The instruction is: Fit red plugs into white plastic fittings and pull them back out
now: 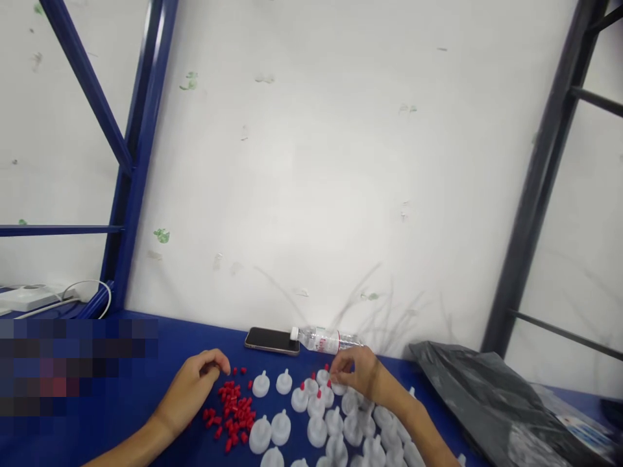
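Note:
On the blue table, a loose pile of small red caps [236, 412] lies beside several white nozzle-topped pieces [260, 434]. Above and left of the pile is my left hand [202, 376], its thumb and index finger curled together; whatever may be between them is too small to see. My right hand [355, 373] is over the back of the white group, fingers pinched at a white piece whose top they hide. Several white pieces near it carry red caps [319, 394] on their tips; others have bare tips.
Behind the pieces lie a phone [272, 340] and a clear plastic bottle [326, 340] against the white wall. A dark grey plastic bag [462, 389] covers the right side. Blue metal posts [141, 155] and a white power strip with cables [32, 297] are at left.

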A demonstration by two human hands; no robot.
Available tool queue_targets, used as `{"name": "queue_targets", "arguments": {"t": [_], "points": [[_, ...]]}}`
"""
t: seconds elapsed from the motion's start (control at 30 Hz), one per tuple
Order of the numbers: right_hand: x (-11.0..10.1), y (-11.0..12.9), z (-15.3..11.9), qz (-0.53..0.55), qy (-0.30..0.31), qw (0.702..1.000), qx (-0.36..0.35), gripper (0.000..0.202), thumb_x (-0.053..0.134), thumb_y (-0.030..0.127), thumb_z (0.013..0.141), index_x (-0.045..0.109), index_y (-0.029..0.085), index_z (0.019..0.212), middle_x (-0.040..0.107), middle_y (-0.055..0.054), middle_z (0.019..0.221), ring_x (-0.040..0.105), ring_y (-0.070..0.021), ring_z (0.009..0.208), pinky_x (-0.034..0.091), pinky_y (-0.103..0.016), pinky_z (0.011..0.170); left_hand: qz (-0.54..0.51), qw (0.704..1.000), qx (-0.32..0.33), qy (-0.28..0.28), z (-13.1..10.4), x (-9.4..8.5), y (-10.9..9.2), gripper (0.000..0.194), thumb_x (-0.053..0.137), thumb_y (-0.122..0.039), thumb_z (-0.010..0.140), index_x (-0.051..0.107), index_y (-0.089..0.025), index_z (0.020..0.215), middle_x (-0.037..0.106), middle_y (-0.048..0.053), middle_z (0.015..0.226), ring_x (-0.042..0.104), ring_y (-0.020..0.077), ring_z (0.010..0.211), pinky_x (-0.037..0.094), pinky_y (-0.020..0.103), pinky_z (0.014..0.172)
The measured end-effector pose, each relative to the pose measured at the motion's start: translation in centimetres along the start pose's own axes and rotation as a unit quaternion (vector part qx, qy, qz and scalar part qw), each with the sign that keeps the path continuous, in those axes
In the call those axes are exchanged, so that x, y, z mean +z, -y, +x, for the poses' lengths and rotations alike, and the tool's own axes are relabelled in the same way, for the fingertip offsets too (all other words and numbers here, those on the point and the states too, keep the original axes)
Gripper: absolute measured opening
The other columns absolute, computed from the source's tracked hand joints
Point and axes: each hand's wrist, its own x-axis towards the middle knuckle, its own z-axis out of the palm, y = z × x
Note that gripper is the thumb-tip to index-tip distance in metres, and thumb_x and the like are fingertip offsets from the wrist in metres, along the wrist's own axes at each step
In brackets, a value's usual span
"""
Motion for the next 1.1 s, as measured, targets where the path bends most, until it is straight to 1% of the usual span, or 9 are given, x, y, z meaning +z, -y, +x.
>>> {"name": "queue_targets", "arguments": {"t": [0.13,0.3,0.37,0.6,0.67,0.8,0.9,0.97,1.1], "points": [[0.4,-1.0,0.1,-0.010,0.014,1.000,0.004,0.007,0.079,0.028,0.074,0.085,0.024,0.073,0.082,-0.002,0.074,0.073,-0.0233,0.075,0.055,-0.032,0.071,0.001,1.000,-0.002,0.009,-0.1,0.1,0.1,0.024,0.045,-0.043,0.066,0.063,-0.027,0.064,0.073,0.004,0.074,0.067,0.0307,0.078,0.052,0.039,0.079],[-0.7,-1.6,0.4,-0.066,-0.038,0.997,0.006,0.026,0.067,0.041,0.093,0.085,0.024,0.088,0.084,-0.004,0.086,0.073,-0.0248,0.082,0.055,-0.037,0.080,-0.004,1.000,-0.008,0.021,0.0,-0.3,-0.3,0.026,0.047,-0.043,0.063,0.066,-0.026,0.064,0.072,0.003,0.072,0.066,0.0299,0.078,0.051,0.038,0.080],[-0.8,-2.2,0.6,-0.093,-0.064,0.994,0.015,0.030,0.062,0.043,0.096,0.084,0.023,0.093,0.083,-0.006,0.089,0.072,-0.0264,0.083,0.054,-0.040,0.083,-0.006,1.000,-0.012,0.019,0.0,-0.3,-0.5,0.025,0.047,-0.044,0.063,0.065,-0.027,0.063,0.071,0.004,0.073,0.065,0.0300,0.078,0.050,0.038,0.079],[0.9,-4.2,0.7,-0.093,-0.063,0.994,0.004,0.013,0.071,0.034,0.085,0.080,0.025,0.085,0.081,-0.004,0.086,0.074,-0.0282,0.089,0.054,-0.042,0.089,-0.009,1.000,-0.012,0.023,-0.4,-0.2,-0.8,0.024,0.046,-0.043,0.066,0.064,-0.026,0.065,0.071,0.003,0.073,0.063,0.0287,0.077,0.049,0.038,0.078],[1.0,-4.2,0.7,-0.076,-0.075,0.994,-0.001,0.014,0.066,0.036,0.089,0.075,0.025,0.089,0.081,-0.005,0.091,0.075,-0.0275,0.091,0.055,-0.042,0.090,-0.009,1.000,-0.013,0.025,-0.5,-0.2,-0.9,0.024,0.046,-0.042,0.067,0.064,-0.026,0.066,0.071,0.003,0.073,0.062,0.0280,0.076,0.048,0.037,0.076],[0.2,-3.1,0.9,-0.035,-0.098,0.994,-0.014,0.027,0.048,0.049,0.103,0.061,0.026,0.098,0.079,-0.010,0.115,0.076,-0.0223,0.089,0.060,-0.037,0.084,-0.010,1.000,-0.018,0.024,-0.5,-0.2,-0.9,0.024,0.046,-0.044,0.066,0.064,-0.027,0.065,0.071,0.002,0.073,0.062,0.0281,0.076,0.047,0.036,0.076],[-0.3,-1.6,1.0,-0.029,-0.095,0.995,-0.023,0.032,0.049,0.055,0.104,0.060,0.026,0.096,0.078,-0.006,0.095,0.071,-0.0208,0.076,0.059,-0.035,0.074,-0.013,1.000,-0.020,0.020,-0.5,-0.1,-0.9,0.024,0.045,-0.045,0.064,0.062,-0.028,0.063,0.071,0.002,0.073,0.062,0.0285,0.076,0.046,0.037,0.076],[-0.2,-0.3,1.0,-0.034,-0.090,0.995,-0.038,0.033,0.052,0.056,0.104,0.065,0.026,0.095,0.075,-0.003,0.086,0.070,-0.0225,0.079,0.058,-0.037,0.078,-0.016,1.000,-0.019,0.019,-0.4,0.0,-0.8,0.025,0.044,-0.045,0.063,0.062,-0.028,0.063,0.070,0.002,0.072,0.063,0.0290,0.076,0.046,0.037,0.076],[0.7,2.2,0.6,-0.047,-0.084,0.993,-0.075,0.036,0.054,0.052,0.106,0.074,0.026,0.094,0.072,-0.006,0.103,0.070,-0.0247,0.096,0.058,-0.042,0.094,-0.020,1.000,-0.015,0.017,-0.5,0.1,-0.7,0.026,0.043,-0.044,0.064,0.063,-0.028,0.064,0.071,0.003,0.073,0.064,0.0292,0.076,0.046,0.039,0.076]]}}
